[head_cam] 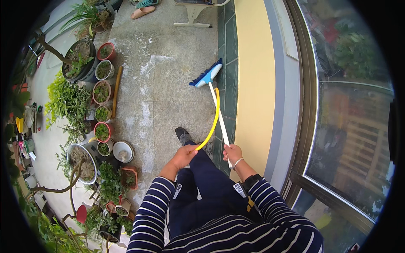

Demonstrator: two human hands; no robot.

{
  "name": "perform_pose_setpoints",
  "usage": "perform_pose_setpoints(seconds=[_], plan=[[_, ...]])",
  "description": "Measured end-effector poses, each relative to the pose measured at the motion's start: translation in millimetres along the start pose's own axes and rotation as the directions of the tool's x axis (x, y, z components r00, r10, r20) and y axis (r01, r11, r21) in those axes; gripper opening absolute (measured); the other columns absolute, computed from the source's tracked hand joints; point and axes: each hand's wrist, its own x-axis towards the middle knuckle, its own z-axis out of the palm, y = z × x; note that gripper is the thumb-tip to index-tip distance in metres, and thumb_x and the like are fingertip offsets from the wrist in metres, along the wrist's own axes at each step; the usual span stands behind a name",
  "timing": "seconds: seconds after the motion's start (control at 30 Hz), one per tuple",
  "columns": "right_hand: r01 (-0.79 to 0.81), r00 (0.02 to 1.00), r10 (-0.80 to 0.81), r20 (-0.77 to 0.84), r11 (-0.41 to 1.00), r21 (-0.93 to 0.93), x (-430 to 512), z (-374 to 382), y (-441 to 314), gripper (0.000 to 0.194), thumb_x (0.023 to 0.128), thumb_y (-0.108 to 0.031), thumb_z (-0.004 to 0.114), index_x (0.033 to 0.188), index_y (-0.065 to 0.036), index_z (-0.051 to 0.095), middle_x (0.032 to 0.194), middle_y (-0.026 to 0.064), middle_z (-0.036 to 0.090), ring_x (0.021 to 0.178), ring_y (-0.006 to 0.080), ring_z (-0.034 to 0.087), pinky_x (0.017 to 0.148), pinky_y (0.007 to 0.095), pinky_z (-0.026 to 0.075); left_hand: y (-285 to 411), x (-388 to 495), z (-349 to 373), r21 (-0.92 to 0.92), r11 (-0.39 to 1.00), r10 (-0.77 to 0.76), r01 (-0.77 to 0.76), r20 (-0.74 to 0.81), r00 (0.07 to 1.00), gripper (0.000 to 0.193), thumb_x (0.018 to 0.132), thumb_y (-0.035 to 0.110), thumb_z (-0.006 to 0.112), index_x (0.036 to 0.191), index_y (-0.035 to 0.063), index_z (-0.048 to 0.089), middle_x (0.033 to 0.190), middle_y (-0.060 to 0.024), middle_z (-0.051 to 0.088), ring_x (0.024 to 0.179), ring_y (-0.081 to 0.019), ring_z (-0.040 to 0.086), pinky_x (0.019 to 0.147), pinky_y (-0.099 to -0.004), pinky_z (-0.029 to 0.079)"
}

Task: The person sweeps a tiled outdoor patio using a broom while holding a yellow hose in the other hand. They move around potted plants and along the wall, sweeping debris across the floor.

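A yellow hose (214,125) is gripped by my left hand (184,155), and its free end curves up beside the brush handle. My right hand (232,153) is closed around the white handle of a push brush (209,75). The blue-and-white brush head, with dark blue bristles, lies where the stone floor meets the green tiles at the wall's foot. The hose's far end overlaps the handle just below the head. My shoe (183,134) stands on the floor between the hands and the brush.
Potted plants line the left side, among them a red-rimmed pot (102,132) and a large pot (83,163). A wooden stick (117,91) lies beside them. Ahead are a pink slipper (143,12) and a metal-legged seat or table (193,15). The tiled wall base (231,82) and a framed window (348,126) are on the right.
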Motion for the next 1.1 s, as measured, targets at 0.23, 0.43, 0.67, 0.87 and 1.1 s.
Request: perform_pose_setpoints(seconds=[0.23, 0.43, 0.67, 0.87, 1.1], plan=[[0.009, 0.974, -0.055, 0.222, 0.979, 0.205, -24, -32, -40, 0.005, 0.084, -0.003, 0.053, 0.080, 0.000, 0.051, 0.064, 0.0039, 0.049, 0.041, 0.0059, 0.037, 0.034, 0.0214, 0.029, -17, -26, -10, 0.008, 1.000, 0.024, -0.024, -0.039, 0.999, 0.028, 0.093, 0.015, 0.058, 0.120, 0.0066, 0.062, 0.091, -0.0052, 0.061, 0.083, -0.0137, 0.054, 0.078, -0.0260, 0.044], [0.194, 0.981, -0.194, 0.001, 0.980, -0.052, -98, -11, -78, 0.004, 0.082, 0.000, 0.053, 0.081, -0.002, 0.049, 0.060, 0.0059, 0.050, 0.040, 0.0112, 0.042, 0.033, 0.0272, 0.032, -15, -44, 3, -0.061, 0.995, 0.070, -0.075, -0.073, 0.995, 0.028, 0.093, 0.015, 0.058, 0.120, 0.0065, 0.061, 0.091, -0.0054, 0.060, 0.085, -0.0143, 0.055, 0.079, -0.0250, 0.044], [0.442, 0.893, -0.446, -0.060, 0.895, -0.066, -30, 29, -190, 0.011, 0.083, 0.001, 0.050, 0.093, -0.003, 0.049, 0.062, 0.0048, 0.051, 0.042, 0.0108, 0.044, 0.033, 0.0270, 0.035, 3, -35, -7, 0.041, 0.988, 0.153, -0.149, -0.110, 0.982, 0.029, 0.093, 0.014, 0.057, 0.121, 0.0077, 0.061, 0.090, -0.0079, 0.059, 0.085, -0.0186, 0.056, 0.079, -0.0274, 0.044], [0.327, 0.941, -0.333, -0.065, 0.941, -0.091, -66, 8, -168, 0.057, 0.087, 0.000, 0.048, 0.141, -0.010, 0.031, 0.064, 0.0033, 0.048, 0.042, 0.0106, 0.041, 0.034, 0.0265, 0.034, -2, -39, -2, 0.094, 0.971, 0.224, -0.222, -0.015, 0.974, 0.030, 0.093, 0.014, 0.055, 0.122, 0.0107, 0.060, 0.088, -0.0108, 0.057, 0.085, -0.0254, 0.058, 0.079, -0.0328, 0.045], [0.152, 0.983, -0.164, -0.076, 0.977, -0.148, -192, -33, -3, 0.061, 0.087, -0.002, 0.051, 0.144, -0.013, 0.031, 0.063, 0.0001, 0.047, 0.043, 0.0084, 0.041, 0.036, 0.0245, 0.034, -8, -76, 23, 0.239, 0.942, 0.210, -0.233, 0.118, 0.970, 0.029, 0.092, 0.015, 0.054, 0.119, 0.0129, 0.061, 0.098, -0.0153, 0.063, 0.096, -0.0328, 0.059, 0.083, -0.0376, 0.045]])
